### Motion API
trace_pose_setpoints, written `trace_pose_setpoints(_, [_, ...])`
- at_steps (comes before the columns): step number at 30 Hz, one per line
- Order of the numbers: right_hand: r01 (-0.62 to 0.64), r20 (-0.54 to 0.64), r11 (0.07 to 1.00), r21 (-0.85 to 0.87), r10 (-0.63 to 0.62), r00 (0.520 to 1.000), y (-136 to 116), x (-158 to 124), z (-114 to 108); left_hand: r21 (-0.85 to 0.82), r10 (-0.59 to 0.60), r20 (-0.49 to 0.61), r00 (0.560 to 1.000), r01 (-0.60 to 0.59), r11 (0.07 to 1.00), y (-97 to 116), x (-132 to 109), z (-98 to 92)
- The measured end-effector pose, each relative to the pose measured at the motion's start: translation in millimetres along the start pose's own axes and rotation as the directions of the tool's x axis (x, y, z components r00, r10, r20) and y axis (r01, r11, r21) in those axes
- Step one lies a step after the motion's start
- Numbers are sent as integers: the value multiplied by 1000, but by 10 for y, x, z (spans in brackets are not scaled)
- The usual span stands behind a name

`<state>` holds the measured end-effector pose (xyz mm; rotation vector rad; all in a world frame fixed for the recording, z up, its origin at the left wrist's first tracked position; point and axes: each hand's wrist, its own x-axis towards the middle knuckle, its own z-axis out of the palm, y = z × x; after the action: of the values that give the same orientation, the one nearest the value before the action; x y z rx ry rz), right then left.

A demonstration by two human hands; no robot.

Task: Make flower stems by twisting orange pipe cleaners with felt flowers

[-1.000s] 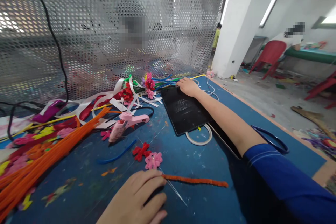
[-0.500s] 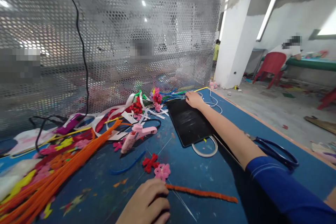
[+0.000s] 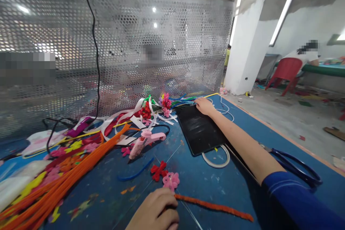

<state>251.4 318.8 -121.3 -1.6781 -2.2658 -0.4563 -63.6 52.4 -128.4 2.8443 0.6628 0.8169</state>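
Observation:
My left hand (image 3: 157, 208) is at the bottom middle, its fingers curled and closed on one end of an orange fuzzy pipe cleaner (image 3: 215, 205). Just beyond its fingertips lie a pink felt flower (image 3: 171, 181) and a red felt flower (image 3: 159, 171). My right hand (image 3: 205, 106) reaches far across to the far edge of a black flat panel (image 3: 201, 129), beside the blue and green stems (image 3: 185, 100) of a flower bunch (image 3: 165, 103). Its fingers are bent downward; whatever they hold is hidden.
A pink glue gun (image 3: 144, 143) and a blue pipe cleaner (image 3: 136, 172) lie left of centre. Orange pipe cleaners (image 3: 81, 170) and felt flowers fill the left. Blue-handled scissors (image 3: 296, 167) lie under my right arm's far side, beside a white ring (image 3: 215, 163). A perforated metal screen (image 3: 161, 72) stands behind.
The view has shifted slightly, so everything sits a little lower and further right. Both hands keep about the same places relative to the table.

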Motion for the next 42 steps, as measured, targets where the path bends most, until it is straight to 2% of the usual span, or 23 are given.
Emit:
trace_pose_setpoints(3, [20, -9, 999, 26, -20, 1000, 20, -9, 17, 19, -118, 19, 993, 118, 993, 77, 30, -91])
trace_pose_setpoints(6, [24, -19, 999, 33, -23, 1000, 31, -14, 35, 121, -298, 48, 953, 290, 949, 116, 42, -180])
trace_pose_setpoints(10, [31, -34, 999, 28, -30, 999, 53, -9, 61, 136, -412, 45, 910, 403, 905, 71, 13, -189])
trace_pose_setpoints(17, [60, 24, 995, 76, -62, 998, 214, -56, 161, -9, -508, 92, 856, 511, 859, 92, -17, -145])
trace_pose_setpoints(21, [109, 0, 992, 62, -109, 994, 312, -135, 166, -79, -550, 98, 829, 558, 826, 116, 19, -173])
trace_pose_setpoints(30, [69, 18, 997, 17, -69, 997, 263, -160, 106, -27, -610, 101, 786, 615, 788, 139, -24, -155])
trace_pose_setpoints(35, [23, 14, 998, 56, -23, 1000, 142, -159, 17, 32, -634, 182, 752, 640, 768, 93, 63, -144])
trace_pose_setpoints(38, [-4, -38, 999, 37, 6, 999, 32, -227, -121, 27, -647, 178, 741, 654, 756, 99, 91, -159])
trace_pose_setpoints(40, [50, -65, 997, 53, -47, 997, -78, -349, -306, -5, -656, 154, 739, 665, 747, 117, 74, -164])
trace_pose_setpoints(42, [211, -76, 969, 126, -202, 976, -214, -558, -560, -50, -643, 148, 752, 655, 754, 133, 39, -158])
